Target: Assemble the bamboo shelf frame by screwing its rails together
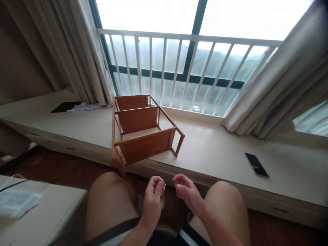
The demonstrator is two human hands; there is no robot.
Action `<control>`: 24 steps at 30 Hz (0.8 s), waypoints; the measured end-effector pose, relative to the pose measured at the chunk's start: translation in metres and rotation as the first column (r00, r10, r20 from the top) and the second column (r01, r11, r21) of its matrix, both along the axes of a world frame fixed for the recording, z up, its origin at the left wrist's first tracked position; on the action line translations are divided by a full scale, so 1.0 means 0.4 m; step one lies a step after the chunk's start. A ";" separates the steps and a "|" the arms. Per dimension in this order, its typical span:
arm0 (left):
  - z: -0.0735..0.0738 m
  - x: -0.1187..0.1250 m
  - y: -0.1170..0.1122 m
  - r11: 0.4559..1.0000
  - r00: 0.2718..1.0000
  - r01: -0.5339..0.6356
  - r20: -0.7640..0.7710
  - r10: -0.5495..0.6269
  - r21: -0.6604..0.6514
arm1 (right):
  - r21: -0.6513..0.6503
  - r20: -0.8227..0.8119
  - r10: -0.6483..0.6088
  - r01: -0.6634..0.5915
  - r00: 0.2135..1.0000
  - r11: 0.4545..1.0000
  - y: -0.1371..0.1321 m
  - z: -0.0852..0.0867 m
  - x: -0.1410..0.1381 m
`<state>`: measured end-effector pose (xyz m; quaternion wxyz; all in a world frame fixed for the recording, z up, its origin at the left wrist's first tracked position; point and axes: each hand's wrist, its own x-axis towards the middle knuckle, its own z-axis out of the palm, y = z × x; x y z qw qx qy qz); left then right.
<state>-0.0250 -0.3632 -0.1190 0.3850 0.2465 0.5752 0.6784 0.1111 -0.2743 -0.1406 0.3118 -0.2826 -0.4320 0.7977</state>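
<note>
My left hand (pixel 154 188) is held between my knees, its thumb and fingers pinched together. A tiny shiny piece shows at its fingertips, too small to name. Just across a narrow gap, my right hand (pixel 188 191) has its fingers curled in towards the thumb; whether anything lies inside them is hidden. Beyond both hands, a brown wooden shelf rack (pixel 143 147) with several shelf boards lies tilted on the pale window ledge (pixel 212 147). Neither hand touches the rack.
A phone (pixel 256 165) rests on the ledge at right. To the left are a dark flat item (pixel 64 107) and crumpled white material (pixel 83 107). A cardboard box (pixel 56 212) stands by my left leg. White railings (pixel 164 68) and curtains (pixel 77 51) line the window.
</note>
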 end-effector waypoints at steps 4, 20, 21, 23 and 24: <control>0.031 0.030 0.099 0.998 0.997 0.055 0.048 -0.056 0.022 | 0.117 0.028 0.003 -0.006 1.000 0.993 0.040 0.032 -0.020; -0.041 0.101 0.393 1.000 0.994 -0.005 0.110 0.003 0.020 | 0.444 0.182 -0.216 0.116 0.959 0.888 0.324 0.004 0.001; -0.043 0.102 0.409 1.000 0.994 -0.020 0.109 0.018 0.013 | 0.420 0.179 -0.215 0.123 0.960 0.899 0.340 -0.003 -0.004; -0.047 0.105 0.439 0.999 0.995 -0.038 0.094 0.039 -0.003 | 0.356 0.166 -0.216 0.146 0.962 0.923 0.362 -0.019 -0.014; -0.050 0.107 0.452 0.999 0.995 -0.041 0.086 0.042 -0.011 | 0.326 0.157 -0.221 0.161 0.962 0.932 0.368 -0.027 -0.018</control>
